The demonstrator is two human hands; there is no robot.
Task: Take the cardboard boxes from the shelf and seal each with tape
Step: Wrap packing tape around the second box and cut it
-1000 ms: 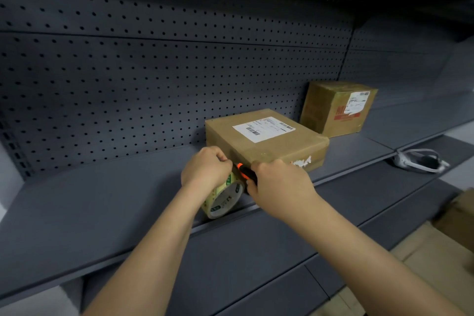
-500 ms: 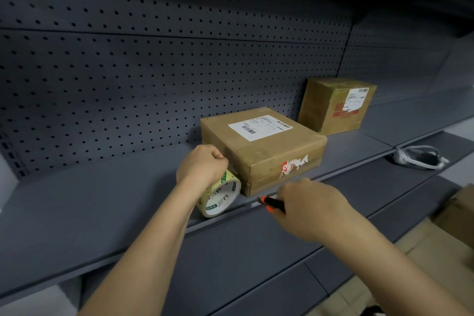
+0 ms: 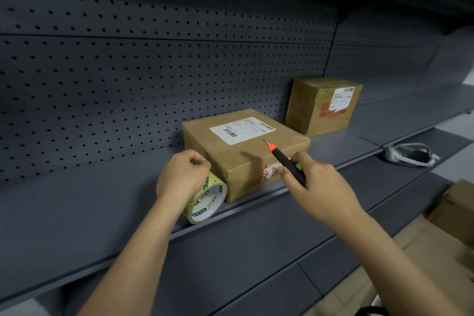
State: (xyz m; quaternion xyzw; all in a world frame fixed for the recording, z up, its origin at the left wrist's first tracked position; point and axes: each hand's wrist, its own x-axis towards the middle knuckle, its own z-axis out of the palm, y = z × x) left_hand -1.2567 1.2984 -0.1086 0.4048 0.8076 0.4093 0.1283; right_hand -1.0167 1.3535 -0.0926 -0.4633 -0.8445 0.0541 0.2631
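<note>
Head view: your left hand (image 3: 182, 174) grips the tape roll (image 3: 209, 202) on the shelf (image 3: 77, 213), touching the flat cardboard box (image 3: 243, 151). Your right hand (image 3: 318, 182) pinches a black-and-orange cutter (image 3: 287, 164) over that box.

Tape roll (image 3: 207, 202): top part hidden under the left hand (image 3: 182, 174).
Knife (image 3: 284, 161): handle's rear end buried in the right hand (image 3: 318, 185).
Shipping label (image 3: 242, 130): print too small to read.
Brown carton (image 3: 459, 202): cut off by the right edge.

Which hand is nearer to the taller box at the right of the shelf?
Right. The right hand, holding a knife, is left of the taller box; the left hand grips the tape roll, farther left.
</note>
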